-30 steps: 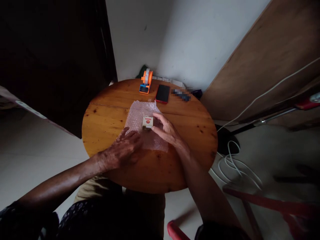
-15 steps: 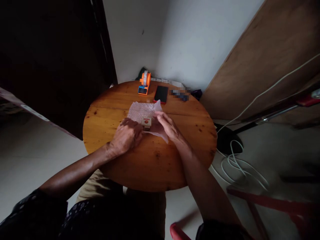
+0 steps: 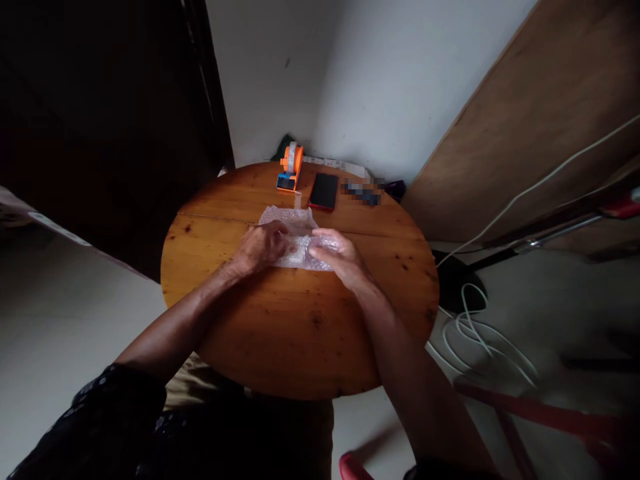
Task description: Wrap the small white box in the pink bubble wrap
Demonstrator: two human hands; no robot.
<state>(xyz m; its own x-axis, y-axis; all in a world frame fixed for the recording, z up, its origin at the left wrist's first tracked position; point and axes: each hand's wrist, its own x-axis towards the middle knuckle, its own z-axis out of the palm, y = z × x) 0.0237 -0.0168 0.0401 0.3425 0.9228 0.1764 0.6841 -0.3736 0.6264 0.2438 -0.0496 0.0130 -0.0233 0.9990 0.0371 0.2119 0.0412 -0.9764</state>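
A sheet of bubble wrap (image 3: pixel 287 217) lies on the round wooden table (image 3: pixel 305 333), its near part folded over a small box (image 3: pixel 293 249). The box shows only faintly through the clear plastic. My left hand (image 3: pixel 261 248) is at the left side of the wrap, fingers curled onto it beside the box. At the right side, my right hand (image 3: pixel 344 259) has bubble wrap between its thumb and fingers. The left fingertips are partly hidden and a little blurred.
Toward the back of the table stand an orange and blue tape dispenser (image 3: pixel 291 167) and a dark phone (image 3: pixel 324 191) with a red edge. A blurred-out dark item (image 3: pixel 363 192) lies to their right. White cable (image 3: pixel 470 327) coils on the floor, near a red chair (image 3: pixel 545 410).
The near flap of bubble wrap has been folded over the box, which was uncovered before. My left hand has moved up and away from me; the right has come down onto the wrap.
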